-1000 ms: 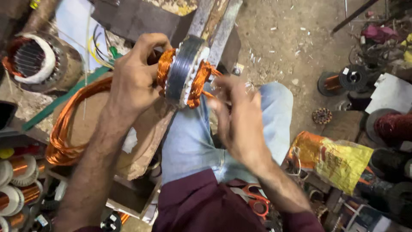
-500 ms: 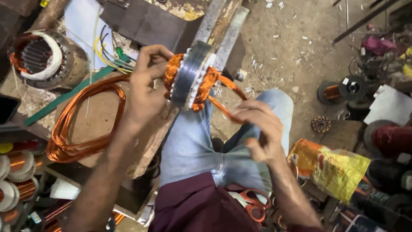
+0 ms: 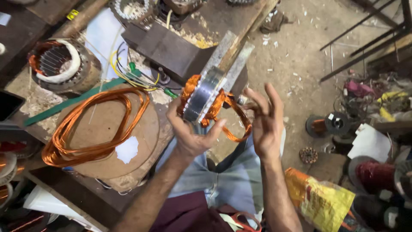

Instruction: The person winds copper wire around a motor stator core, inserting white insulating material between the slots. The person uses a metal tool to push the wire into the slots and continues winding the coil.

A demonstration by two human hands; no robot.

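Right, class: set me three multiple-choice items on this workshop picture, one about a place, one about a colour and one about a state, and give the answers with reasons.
1. Where does the large loose coil of wire lie?
A. on the round wooden board to the person's left
B. on the floor beside the yellow bag
C. across the person's lap

2. What colour is the winding on the stator in hand?
A. green
B. copper orange
C. white

3. How is the right hand set?
A. closed in a fist round the stator
B. flat on the bench
C. fingers spread, a loop of wire beside it

Answers:
1 A, the coil rests on the round board.
2 B, orange wire bulges from both sides of the grey core.
3 C, the fingers are splayed while the left hand grips the stator.
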